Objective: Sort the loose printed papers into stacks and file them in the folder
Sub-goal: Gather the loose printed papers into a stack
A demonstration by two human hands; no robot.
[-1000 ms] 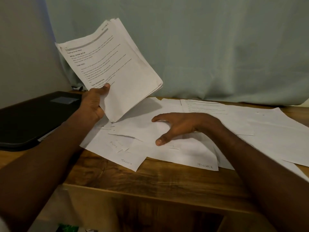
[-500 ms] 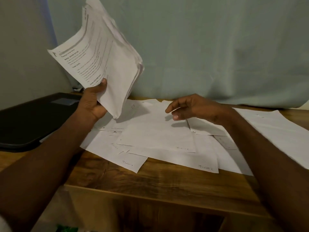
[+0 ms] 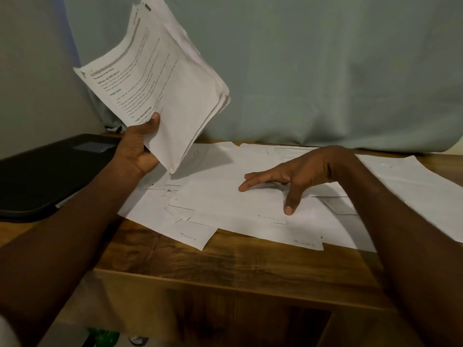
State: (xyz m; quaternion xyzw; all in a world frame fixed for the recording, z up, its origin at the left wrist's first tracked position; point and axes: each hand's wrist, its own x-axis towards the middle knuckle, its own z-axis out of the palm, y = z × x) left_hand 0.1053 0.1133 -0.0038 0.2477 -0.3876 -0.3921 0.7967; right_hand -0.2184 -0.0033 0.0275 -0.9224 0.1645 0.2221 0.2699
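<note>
Left hand (image 3: 136, 152) fingers grip one raised paper stack (image 3: 160, 83); right hand (image 3: 298, 175) fingers, spread wide, touch the loose sheets (image 3: 225, 196) on the tabletop (image 3: 250, 261); one folder (image 3: 42, 176) lies left.

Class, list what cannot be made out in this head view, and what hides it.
- Stack body text: too small, blurred.
- Notes on the loose papers: too small.
- Folder left end: cut off by the edge.
- Papers under the right hand: hidden by it.

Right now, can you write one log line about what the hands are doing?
left hand: grips paper stack, raised | right hand: open on loose papers | folder: closed
</note>
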